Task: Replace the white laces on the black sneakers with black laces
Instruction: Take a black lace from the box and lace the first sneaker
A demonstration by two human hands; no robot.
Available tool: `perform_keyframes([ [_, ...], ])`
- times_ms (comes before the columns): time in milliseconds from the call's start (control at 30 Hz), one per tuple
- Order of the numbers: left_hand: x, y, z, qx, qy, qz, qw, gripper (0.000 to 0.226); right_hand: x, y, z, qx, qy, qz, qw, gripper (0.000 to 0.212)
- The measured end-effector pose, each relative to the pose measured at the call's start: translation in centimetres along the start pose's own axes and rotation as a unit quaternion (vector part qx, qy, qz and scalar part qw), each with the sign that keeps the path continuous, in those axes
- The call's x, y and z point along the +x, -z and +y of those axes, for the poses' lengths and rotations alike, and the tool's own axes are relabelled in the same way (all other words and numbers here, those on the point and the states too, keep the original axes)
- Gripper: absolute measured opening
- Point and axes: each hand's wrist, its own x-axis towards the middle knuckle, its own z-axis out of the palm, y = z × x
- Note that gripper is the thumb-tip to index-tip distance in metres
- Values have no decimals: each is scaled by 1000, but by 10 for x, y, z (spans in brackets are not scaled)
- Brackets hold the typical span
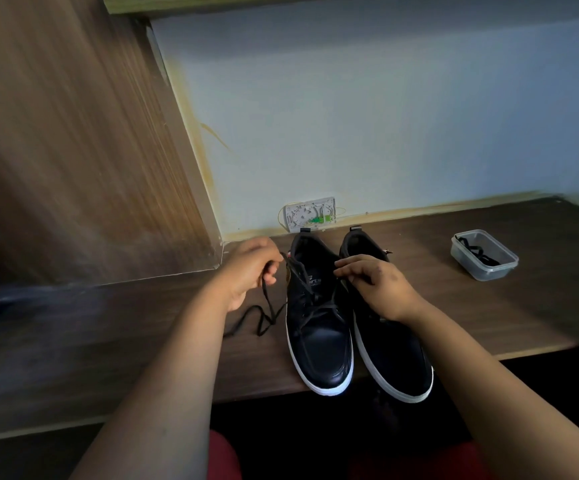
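Two glossy leather sneakers [350,327], left hand [250,271] pinching flat black lace [267,299], right hand [374,282] loosely spread

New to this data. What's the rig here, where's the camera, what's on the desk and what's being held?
There is no robot: a person works with bare hands, and the single picture comes from a wide-angle camera worn on the head, looking forward and down. On the wooden desk stand two black sneakers with white soles, side by side. The left sneaker carries a black lace whose loose end trails on the desk. The left hand pinches that lace. The right hand rests over the right sneaker; its grip is hidden. Further right, a clear plastic container holds another black lace.
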Motion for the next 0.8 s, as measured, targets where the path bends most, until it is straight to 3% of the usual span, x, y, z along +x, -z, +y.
perform_keyframes([
  [200, 0, 1, 1, -4, -10, 41, 999, 32, -5, -8, -8, -25, 22, -9, 999, 18],
  [367, -4, 5, 4, 8, -18, 36, 999, 18, -6, -20, -18, -143, 18, -25, 989, 21],
  [567, -3, 6, 0, 47, -19, 27, 998, 26, -5, -26, -36, -243, -6, -75, 967, 22],
  [700, -2, 7, -2, 86, -18, 11, 996, 23, -3, -28, -31, -223, -10, -58, 973, 20],
  [800, -2, 7, -6, 166, 13, -41, 985, 9, -2, -29, -25, -135, -13, -15, 991, 13],
])
